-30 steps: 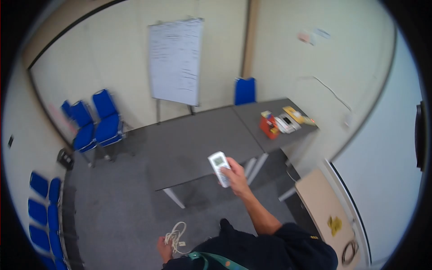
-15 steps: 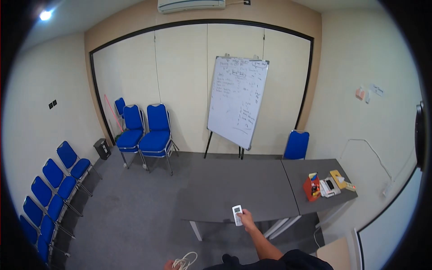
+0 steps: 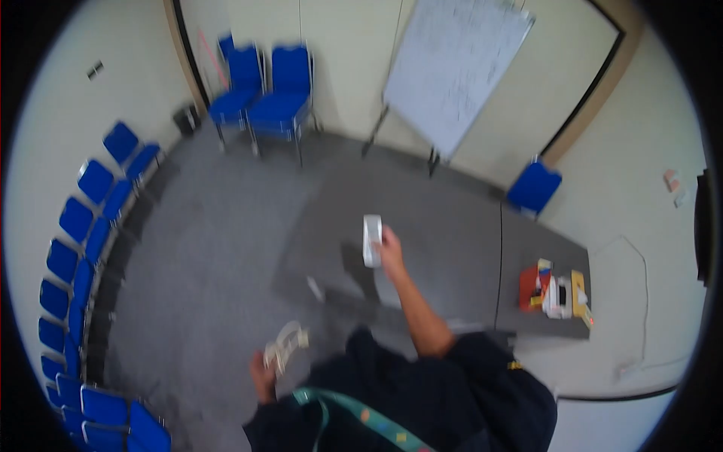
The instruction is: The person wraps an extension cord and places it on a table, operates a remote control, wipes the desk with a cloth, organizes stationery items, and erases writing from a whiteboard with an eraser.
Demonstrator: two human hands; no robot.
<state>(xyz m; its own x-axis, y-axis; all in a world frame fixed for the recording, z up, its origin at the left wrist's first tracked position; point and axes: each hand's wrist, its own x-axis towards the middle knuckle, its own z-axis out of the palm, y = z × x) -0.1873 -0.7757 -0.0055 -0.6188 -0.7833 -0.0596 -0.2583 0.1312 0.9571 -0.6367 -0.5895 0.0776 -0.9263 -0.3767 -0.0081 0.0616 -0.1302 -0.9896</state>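
Observation:
My right hand (image 3: 389, 250) is closed around a white remote control (image 3: 370, 239), held upright above the dark grey table (image 3: 444, 218). A soft shadow of hand and remote falls on the tabletop. Low in the view, my left hand (image 3: 260, 374) grips a loosely coiled white cable (image 3: 282, 348) over the floor, left of my body. Motion blur softens the cable's ends and the remote's buttons. Across my dark shirt runs a green patterned lanyard (image 3: 369, 418).
On the table's right part stand a red box (image 3: 529, 290) of small items and a yellow tissue box (image 3: 578, 290). A whiteboard (image 3: 459, 71) on a stand is behind the table. Blue chairs (image 3: 75, 218) line the left wall; stacked ones (image 3: 280, 90) stand at the back.
The view has tipped downward and rotated, showing more of my body. My right hand has raised the remote farther over the table. My left hand and the cable have come more into view.

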